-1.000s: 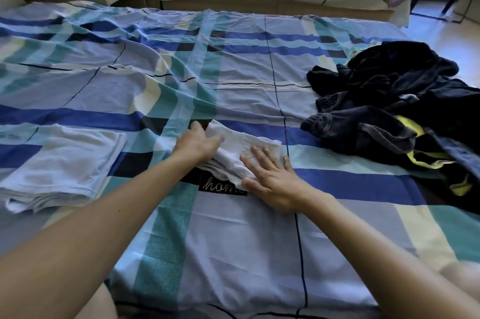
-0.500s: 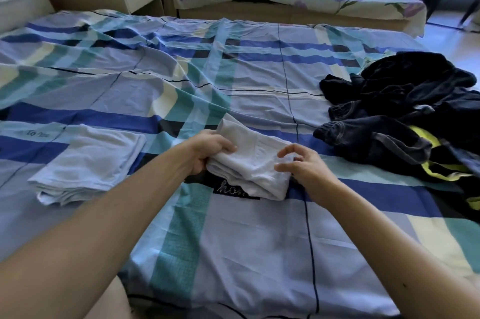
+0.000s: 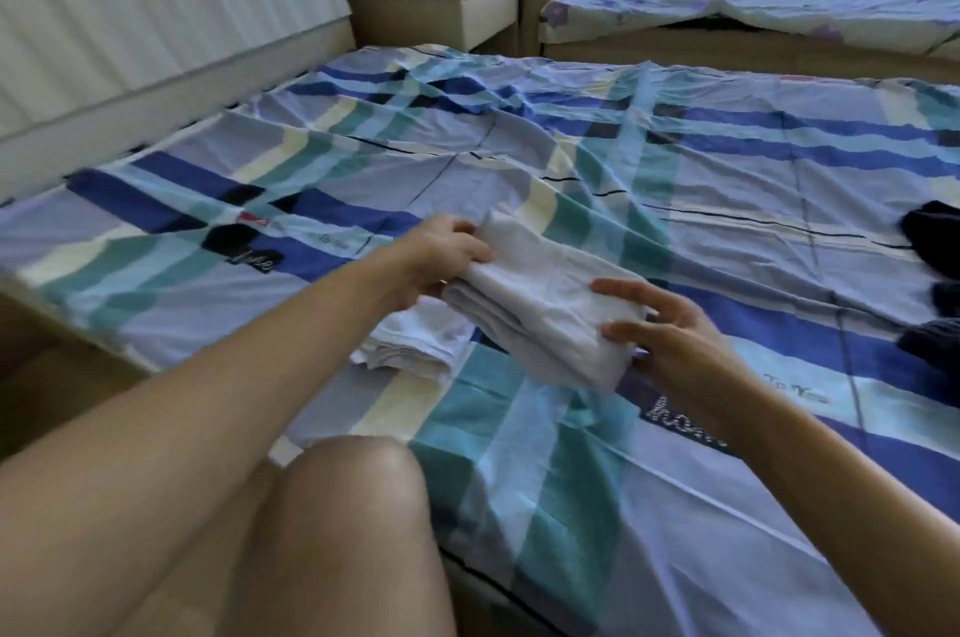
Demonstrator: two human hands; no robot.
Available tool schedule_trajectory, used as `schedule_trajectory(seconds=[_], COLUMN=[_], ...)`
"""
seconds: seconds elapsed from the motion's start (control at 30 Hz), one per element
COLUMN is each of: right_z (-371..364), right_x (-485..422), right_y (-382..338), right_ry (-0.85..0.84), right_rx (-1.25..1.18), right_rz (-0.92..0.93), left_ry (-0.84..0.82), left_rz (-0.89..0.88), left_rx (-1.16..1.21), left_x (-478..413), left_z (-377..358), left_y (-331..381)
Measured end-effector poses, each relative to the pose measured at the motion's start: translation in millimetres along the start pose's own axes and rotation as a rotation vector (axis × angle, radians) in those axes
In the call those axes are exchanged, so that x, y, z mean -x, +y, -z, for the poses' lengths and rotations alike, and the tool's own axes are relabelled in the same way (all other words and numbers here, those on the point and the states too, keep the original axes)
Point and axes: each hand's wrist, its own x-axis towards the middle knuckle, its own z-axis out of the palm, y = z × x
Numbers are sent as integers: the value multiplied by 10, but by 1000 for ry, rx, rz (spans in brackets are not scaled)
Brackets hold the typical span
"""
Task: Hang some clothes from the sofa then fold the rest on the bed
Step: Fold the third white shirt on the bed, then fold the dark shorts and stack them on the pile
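Dark clothes [image 3: 931,232] partly past right edge

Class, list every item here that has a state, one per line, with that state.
Blue plaid bedsheet: spread, wrinkled.
White fabric garment: folded, held above the bedsheet.
Left hand: grips its left end.
Right hand: holds its right end.
White cloth stack: folded, on the bedsheet.
Dark clothes heap: unfolded.

I hold the folded white cotton garment [image 3: 545,314] tilted above the plaid-sheeted bed [image 3: 727,200], my left hand [image 3: 441,252] gripping its far end and my right hand [image 3: 670,340] its near end. A folded white stack [image 3: 415,345] lies just below it to the left; dark crumpled clothes [image 3: 930,231] lie at the right edge.
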Motion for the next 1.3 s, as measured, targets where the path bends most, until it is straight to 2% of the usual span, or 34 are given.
schedule_trajectory(seconds=[0.17,0.3,0.4,0.43,0.5,0.57,0.6,0.63,0.67,0.77,0.83,0.93,1.1,1.17,1.3], right_z=[-942,-1317,-1374,-1370,-1355,-1318,-1292,-1260,-1224,-1107,-1024,-808,-90,283,1045], right_x=[-509,-841,-954,-975,-989,-988,-980,-955,-921,-842,-776,-640,-221,-19,354], right_y=[-70,60,345,439,552,576,573,573,569,561,511,344,-56,-216,-531], right_ry=[-71,-58,-7,10,36,45,46,41,33,-8,-49,-70,12,72,221], right_rx=[46,113,304,369,498,678,764,830,881,978,1030,1068,995,1008,966], right_rz=[25,-12,-48,-44,17,114,154,167,169,164,159,164,204,235,264], left_ry=[235,310,304,318,424,520,509,449,343,-70,-191,-108,1,-28,-200], left_rz=[68,116,181,177,37,-345,-499,-572,-568,-297,-193,-203,-387,-440,-557], left_rx=[85,65,-28,-154,-510,-653,-660,-668,-698,-951,-995,-978,-534,-393,-221], left_x=[-248,-392,-412,-416,-408,-351,-313,-287,-279,-299,-318,-264,-88,-35,175], left_z=[801,1033,1008,984,954,889,841,787,720,561,580,590,-10,-398,-1262], left_y=[-457,-778,-1069,-1167,-1260,-1160,-1077,-1006,-959,-1002,-1029,-827,-138,134,614])
